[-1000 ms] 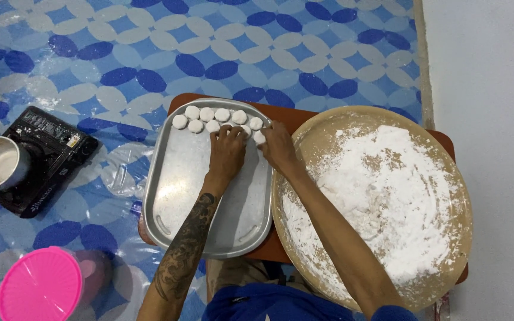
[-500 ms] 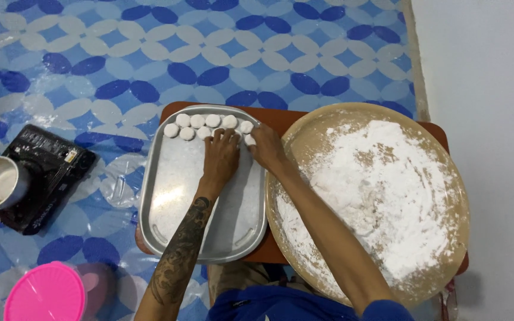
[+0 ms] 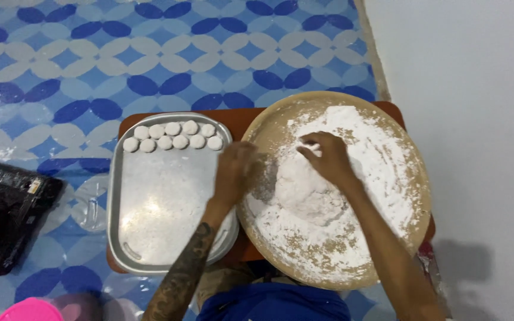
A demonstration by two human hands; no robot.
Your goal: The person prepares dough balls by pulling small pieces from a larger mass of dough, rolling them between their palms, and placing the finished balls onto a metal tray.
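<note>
My right hand (image 3: 323,156) rests curled, empty, on the flour mound (image 3: 310,190) directly below it; my left hand (image 3: 236,172), fingers loosely open, hovers at its left edge.

Both of my hands have left the far end of the metal tray (image 3: 150,232), where a second ago they were pressed together beside the white dough balls (image 3: 172,136). My right hand (image 3: 323,156) has swung out over the round wooden tray (image 3: 414,178) and now sits on the mound of flour (image 3: 328,196) — fingers bent down into it. My left hand (image 3: 236,172) has followed, crossing the metal tray's edge to the flour's near side. The two rows of balls now lie fully uncovered. My view has also shifted — everything sits further left and closer.
</note>
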